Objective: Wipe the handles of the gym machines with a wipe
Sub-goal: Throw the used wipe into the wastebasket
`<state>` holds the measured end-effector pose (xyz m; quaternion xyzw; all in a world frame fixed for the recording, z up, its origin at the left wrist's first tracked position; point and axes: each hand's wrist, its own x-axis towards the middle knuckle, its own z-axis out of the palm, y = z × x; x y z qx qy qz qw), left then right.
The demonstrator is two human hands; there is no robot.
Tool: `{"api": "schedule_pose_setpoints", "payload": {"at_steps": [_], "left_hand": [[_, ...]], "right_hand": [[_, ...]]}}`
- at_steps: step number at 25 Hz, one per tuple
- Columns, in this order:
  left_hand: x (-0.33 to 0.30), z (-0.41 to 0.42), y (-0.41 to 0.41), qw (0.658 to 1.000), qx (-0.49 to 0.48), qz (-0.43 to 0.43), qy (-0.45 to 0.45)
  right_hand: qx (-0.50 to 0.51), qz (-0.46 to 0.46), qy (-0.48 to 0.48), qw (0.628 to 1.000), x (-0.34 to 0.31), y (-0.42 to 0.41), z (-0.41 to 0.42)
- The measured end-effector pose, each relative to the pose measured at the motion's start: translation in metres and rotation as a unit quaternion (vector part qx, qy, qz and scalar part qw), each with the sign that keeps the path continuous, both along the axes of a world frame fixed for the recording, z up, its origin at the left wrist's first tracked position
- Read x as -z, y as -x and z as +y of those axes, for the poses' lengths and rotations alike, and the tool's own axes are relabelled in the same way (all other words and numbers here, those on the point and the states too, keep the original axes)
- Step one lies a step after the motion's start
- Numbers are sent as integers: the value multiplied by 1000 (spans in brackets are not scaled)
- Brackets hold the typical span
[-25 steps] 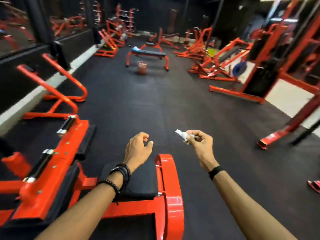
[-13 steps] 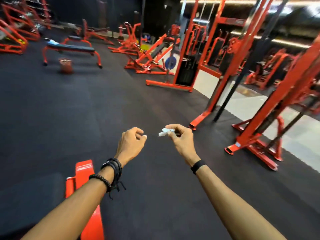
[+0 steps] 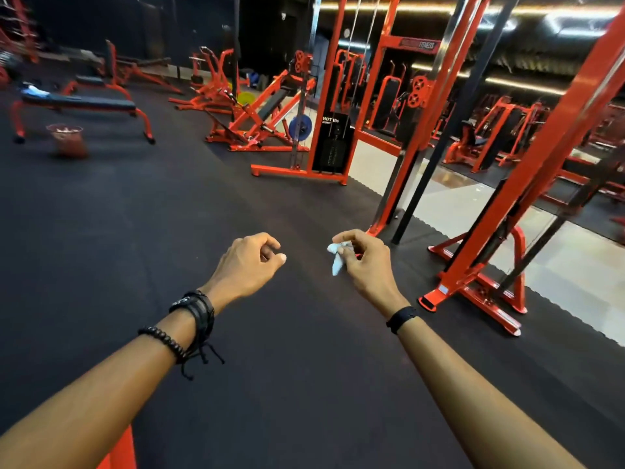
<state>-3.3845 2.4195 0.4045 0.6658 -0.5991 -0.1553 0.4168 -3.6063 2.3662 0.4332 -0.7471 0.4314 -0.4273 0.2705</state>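
Far left, one flat bench [image 3: 81, 103] stands on the black floor [image 3: 169, 204], with one small red bin [image 3: 66, 139] just in front of it. Neither concerns the present step.

My left hand [image 3: 247, 265] hangs over the floor, fingers curled in toward the thumb and holding nothing that I can see. Bracelets sit at that wrist.

My right hand [image 3: 363, 262] is just beside it, apart, not touching. Its fingers and thumb pinch one wipe [image 3: 338, 257], a small crumpled white scrap; the loose end droops below the pinch. Count: one wipe, two hands, one of them loaded.

Assessment of the wipe: very light, limp, no stiffness, likely damp, and already bunched small. It will tear or roll up if dragged hard by a corner. I judge it better spread across the fingers and wrapped round a grip than held at one tip as now.

To the right, red cable towers: one with a weight stack [image 3: 333, 143] further off, one upright frame [image 3: 527, 184] near my right side. No handle is within reach, and I cannot pick one out clearly on the near frame. No wiping is under way.
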Motion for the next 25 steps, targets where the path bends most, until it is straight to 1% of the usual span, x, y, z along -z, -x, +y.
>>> {"api": "schedule_pose_setpoints", "payload": {"at_steps": [3, 6, 9, 11, 16, 19, 22, 25], "left_hand": [[5, -54, -41, 1000, -10, 7, 10], [-10, -110, -99, 999, -37, 23, 31], [-40, -163, -163, 997, -68, -7, 47], [-54, -199, -197, 994, -87, -13, 66], [-65, -292, -251, 992, -99, -9, 71], [-58, -353, -279, 992, -99, -10, 79], [-56, -427, -311, 991, -95, -31, 84], [-75, -508, -348, 988, -105, -48, 98]], "right_hand": [[-22, 33, 27, 999, 0, -47, -66], [-54, 61, 46, 996, -5, -123, -143], [-93, 60, 92, 990, -23, -203, -207], [-104, 42, 118, 987, -34, -242, -242], [-133, 5, 111, 985, -47, -305, -337], [-117, -21, 91, 989, -40, -333, -399], [-110, -20, 115, 987, -31, -370, -479], [-126, -13, 153, 980, -51, -407, -562]]}}
